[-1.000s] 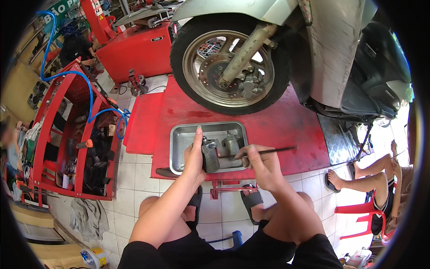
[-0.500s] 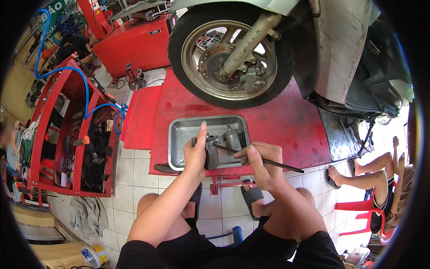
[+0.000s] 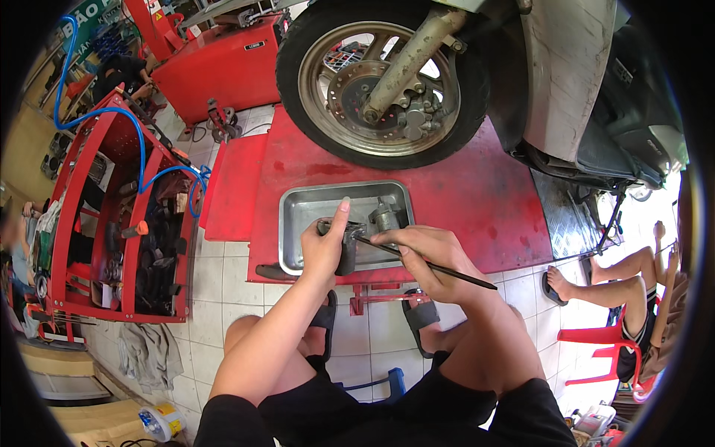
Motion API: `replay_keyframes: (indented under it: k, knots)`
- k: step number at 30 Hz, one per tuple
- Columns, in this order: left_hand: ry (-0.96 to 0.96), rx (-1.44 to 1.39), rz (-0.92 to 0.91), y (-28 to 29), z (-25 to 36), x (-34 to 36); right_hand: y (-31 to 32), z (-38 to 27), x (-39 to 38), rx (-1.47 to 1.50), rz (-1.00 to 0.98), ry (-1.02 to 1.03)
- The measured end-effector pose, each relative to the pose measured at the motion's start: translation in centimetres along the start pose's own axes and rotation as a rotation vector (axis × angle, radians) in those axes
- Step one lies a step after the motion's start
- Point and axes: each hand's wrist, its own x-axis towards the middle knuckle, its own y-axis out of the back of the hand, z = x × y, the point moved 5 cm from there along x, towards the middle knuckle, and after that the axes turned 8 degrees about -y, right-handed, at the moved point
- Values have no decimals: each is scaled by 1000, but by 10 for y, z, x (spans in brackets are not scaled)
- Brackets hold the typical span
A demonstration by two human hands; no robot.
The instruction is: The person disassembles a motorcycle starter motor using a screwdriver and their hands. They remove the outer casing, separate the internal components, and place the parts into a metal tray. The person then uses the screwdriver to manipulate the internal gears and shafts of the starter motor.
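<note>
My left hand (image 3: 322,246) is closed round a dark, cylindrical metal part (image 3: 346,255) with a shiny fitting on top, held over the near half of a shallow steel tray (image 3: 292,212). In my right hand (image 3: 428,257) is a long thin dark rod (image 3: 465,276), its left end at the part's fitting. A second grey metal part (image 3: 385,214) rests at the tray's right side, just beyond my fingers. The tray sits on a red platform (image 3: 477,197).
A scooter's front wheel (image 3: 380,145) stands beyond the tray. At left are a red tool cart (image 3: 82,216), blue hose (image 3: 108,109) and red machine (image 3: 208,82). A seated person's leg (image 3: 618,290) and red plastic chair (image 3: 588,335) are at right; other people are at far left.
The rod has tilted from nearly level to sloping up leftward, its end now at the fitting. My right hand has risen and shifted left. The whole view has shifted slightly upward.
</note>
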Motion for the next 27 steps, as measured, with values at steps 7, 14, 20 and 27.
replay_keyframes:
  k: [7,14,20,27]
  knots:
    - [116,66,-52,7,-4,10,-10,-3,3,-134,-178,76]
    - [193,49,-118,15,-6,15,-8,9,7,-79,-97,36]
    - [269,-75,-74,14,-12,12,-16,23,10,52,138,-173]
    - [375,-154,-109,8,-26,16,-21,30,22,79,349,-262]
